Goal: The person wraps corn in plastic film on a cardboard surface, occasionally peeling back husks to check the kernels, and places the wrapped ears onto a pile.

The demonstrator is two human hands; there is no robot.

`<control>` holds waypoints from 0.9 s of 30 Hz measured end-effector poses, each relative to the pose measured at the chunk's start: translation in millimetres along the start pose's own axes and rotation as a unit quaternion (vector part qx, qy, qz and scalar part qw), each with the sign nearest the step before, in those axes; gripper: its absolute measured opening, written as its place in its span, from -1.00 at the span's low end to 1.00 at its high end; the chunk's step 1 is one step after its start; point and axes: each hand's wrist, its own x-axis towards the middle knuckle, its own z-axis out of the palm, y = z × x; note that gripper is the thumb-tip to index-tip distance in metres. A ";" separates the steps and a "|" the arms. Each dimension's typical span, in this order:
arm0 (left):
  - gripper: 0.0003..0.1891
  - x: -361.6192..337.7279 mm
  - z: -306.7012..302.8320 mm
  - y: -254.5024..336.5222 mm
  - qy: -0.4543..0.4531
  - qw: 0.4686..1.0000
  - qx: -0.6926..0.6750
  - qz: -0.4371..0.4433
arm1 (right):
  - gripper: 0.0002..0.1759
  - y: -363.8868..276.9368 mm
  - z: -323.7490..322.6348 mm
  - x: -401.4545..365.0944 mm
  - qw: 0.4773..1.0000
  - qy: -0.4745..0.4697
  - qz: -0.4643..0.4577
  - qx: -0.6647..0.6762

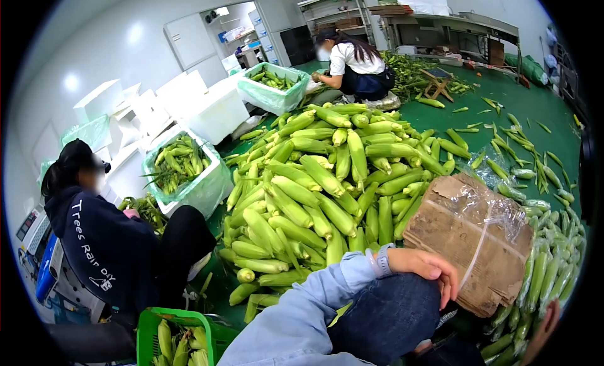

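My left hand [431, 268], in a light blue sleeve with a band at the wrist, rests over my denim-clad knee [390, 312]. Its fingers hang loosely apart, holding nothing. At the lower right edge is part of my right hand [548, 331], seen side-on with its fingers stretched upward; nothing shows in it. Nearest to that hand are plastic-wrapped corn cobs [541, 271] packed in rows. Beyond my knee lies a flat brown cardboard stack [453, 240] tied with a white strap, with clear plastic film [497, 212] on it. A large heap of green-husked corn [308, 196] fills the middle.
One person [107, 240] sits at left by a foam box of corn [195, 193]; another [355, 67] crouches at the back beside a second box [274, 101]. A green crate [145, 341] holds cobs. Husks [519, 139] litter the floor; a wooden stool [435, 83] stands behind.
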 end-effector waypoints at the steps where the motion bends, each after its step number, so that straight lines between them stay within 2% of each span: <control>1: -0.36 2.9 -0.1 -0.4 -0.007 1.000 0.000 0.002 | -0.60 -54.6 16.3 -4.4 0.988 -0.103 0.016 -0.113; 2: -0.35 4.0 0.7 0.5 -0.004 1.000 0.005 -0.002 | -0.59 -67.4 34.4 -10.1 0.978 -0.115 -0.088 -0.150; 3: -0.34 5.1 1.8 0.8 0.001 1.000 0.009 -0.005 | -0.54 -80.7 52.0 -11.2 0.976 -0.144 -0.099 -0.132; 4: -0.34 6.3 2.8 0.8 0.000 1.000 0.011 -0.006 | -0.49 -121.8 69.9 -13.3 0.978 -0.164 -0.117 -0.046; 6: -0.35 5.8 5.8 2.5 0.024 1.000 0.008 -0.013 | -0.47 -146.3 91.3 -14.1 0.973 -0.177 -0.138 0.051; 9: -0.35 5.5 8.6 3.4 0.042 0.999 -0.009 -0.024 | -0.47 -177.8 104.2 -11.9 0.958 -0.230 -0.139 0.103; 12: -0.36 2.5 4.8 1.3 0.040 0.999 -0.018 -0.021 | -0.44 -172.3 108.9 -13.7 0.943 -0.264 -0.125 0.157; 13: -0.36 1.3 3.5 1.4 0.039 0.999 -0.019 -0.022 | -0.44 -169.5 109.4 -15.3 0.944 -0.263 -0.124 0.157; 15: -0.40 -0.8 2.2 0.8 0.048 0.998 -0.025 -0.031 | -0.34 -163.8 109.5 -20.8 0.929 -0.337 -0.100 0.114; 16: -0.40 -0.7 1.4 0.2 0.048 0.998 -0.029 -0.031 | -0.34 -163.1 113.6 -24.4 0.929 -0.339 -0.097 0.113; 18: -0.43 -0.4 0.9 -0.1 0.036 0.998 -0.035 -0.025 | -0.20 -165.5 128.0 -37.0 0.888 -0.434 -0.085 0.123; 20: -0.43 0.8 3.0 -1.3 0.040 0.998 -0.037 -0.030 | -0.16 -168.5 142.6 -52.6 0.853 -0.492 -0.140 0.106; 22: -0.44 3.8 2.1 -4.0 0.044 0.998 -0.037 -0.030 | -0.34 -187.3 154.6 -56.4 0.845 -0.497 -0.134 0.147; 25: -0.43 2.9 4.3 -2.0 0.049 0.998 -0.032 -0.035 | -0.43 -173.6 168.1 -66.5 0.827 -0.529 -0.172 0.085; 27: -0.42 2.4 4.8 1.2 0.050 0.997 -0.030 -0.042 | -0.46 -177.3 178.0 -71.7 0.806 -0.547 -0.062 0.219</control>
